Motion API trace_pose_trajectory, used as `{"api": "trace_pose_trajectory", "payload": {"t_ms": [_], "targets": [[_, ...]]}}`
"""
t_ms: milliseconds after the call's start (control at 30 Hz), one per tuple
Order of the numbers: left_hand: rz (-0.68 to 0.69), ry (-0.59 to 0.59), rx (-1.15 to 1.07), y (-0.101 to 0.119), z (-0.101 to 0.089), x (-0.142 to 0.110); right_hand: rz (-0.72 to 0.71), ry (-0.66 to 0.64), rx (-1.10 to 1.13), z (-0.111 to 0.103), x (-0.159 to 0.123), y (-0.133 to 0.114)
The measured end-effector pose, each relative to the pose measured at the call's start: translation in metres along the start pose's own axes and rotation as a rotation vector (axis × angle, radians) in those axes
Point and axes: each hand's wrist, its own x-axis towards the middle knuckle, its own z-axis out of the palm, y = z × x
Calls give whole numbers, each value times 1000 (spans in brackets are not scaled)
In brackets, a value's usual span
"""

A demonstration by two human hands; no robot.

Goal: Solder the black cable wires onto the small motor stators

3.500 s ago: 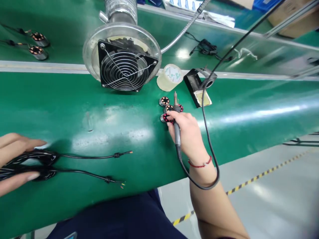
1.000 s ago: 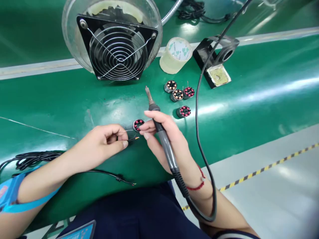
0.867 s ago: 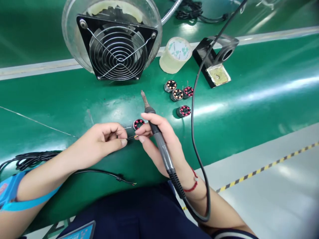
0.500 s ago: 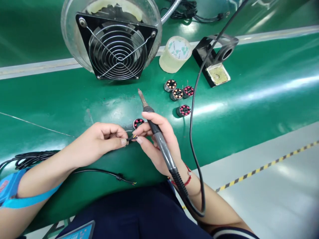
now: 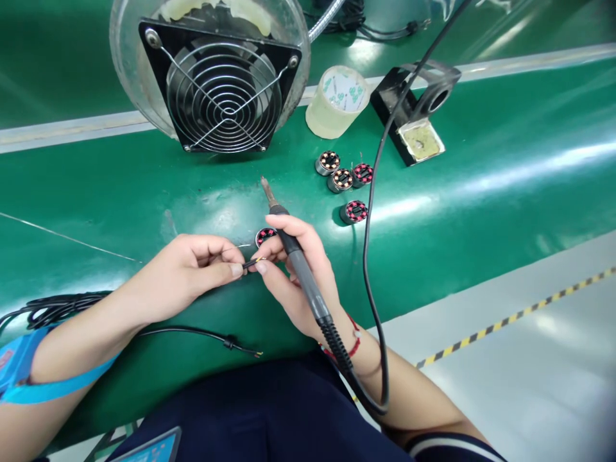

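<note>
My left hand (image 5: 206, 260) is closed, pinching a short black cable end (image 5: 249, 263) between thumb and fingers. A thin solder wire (image 5: 244, 246) also sticks out of that hand. My right hand (image 5: 301, 273) carries a soldering iron (image 5: 304, 276), its tip pointing up and away from me. The thumb and a fingertip of this hand meet at the cable's bared yellow and light wire ends. Just beyond these fingers sits a small round motor part (image 5: 265, 237) with red and black segments, partly hidden by the right hand.
Several similar round parts (image 5: 353, 212) stand to the right. Behind them are a tape roll (image 5: 337, 102) and an iron stand with sponge (image 5: 421, 141). A fan (image 5: 224, 96) stands at the back. The iron's cord (image 5: 368, 256) crosses the right side; black cables (image 5: 192, 330) lie front left.
My right hand and the soldering iron have shifted slightly left and up. The fingers stay at the cable's wire ends, which have turned a little. The left hand has barely moved.
</note>
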Motion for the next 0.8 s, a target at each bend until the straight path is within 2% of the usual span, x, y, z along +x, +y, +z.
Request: {"api": "trace_pose_trajectory", "payload": {"t_ms": [200, 633, 800], "targets": [[39, -4, -20, -1, -3, 1, -72, -32, -41, -2, 0, 3], [69, -69, 1, 2, -2, 2, -139, 1, -107, -8, 0, 1], [224, -28, 187, 2, 1, 0, -71, -31, -76, -6, 0, 2]]}}
